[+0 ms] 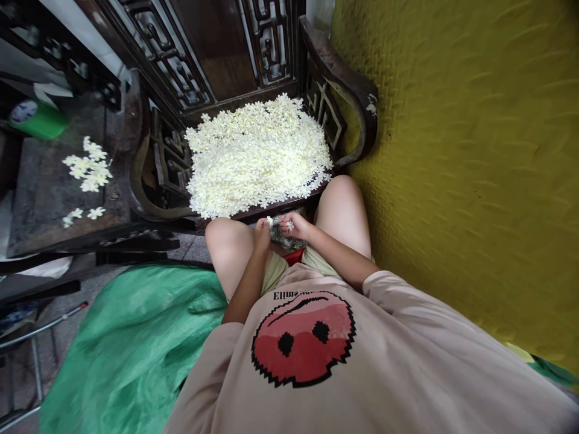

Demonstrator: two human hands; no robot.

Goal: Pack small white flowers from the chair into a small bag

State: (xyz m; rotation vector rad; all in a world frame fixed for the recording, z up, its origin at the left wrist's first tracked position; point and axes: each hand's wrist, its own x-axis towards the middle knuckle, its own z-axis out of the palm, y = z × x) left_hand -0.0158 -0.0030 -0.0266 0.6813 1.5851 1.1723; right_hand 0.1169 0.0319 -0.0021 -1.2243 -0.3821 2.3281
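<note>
A thick heap of small white flowers (262, 157) covers the seat of a dark carved wooden chair (235, 51) in front of my knees. Between my thighs, just short of the seat edge, my left hand (261, 234) is closed in a pinch, with a white flower (269, 220) at its fingertips. My right hand (295, 225) is beside it, fingers curled around another white flower (289, 226). The two hands are close but apart. Below them lies something speckled grey-green (286, 238), partly hidden by my hands and legs.
To the left, a dark wooden table (40, 181) bears a few loose flowers (88, 166) and a green roll (38, 119). Green sheeting (145, 343) lies low on the left, near a metal frame (36, 361). A yellow textured wall (465, 150) rises close on the right.
</note>
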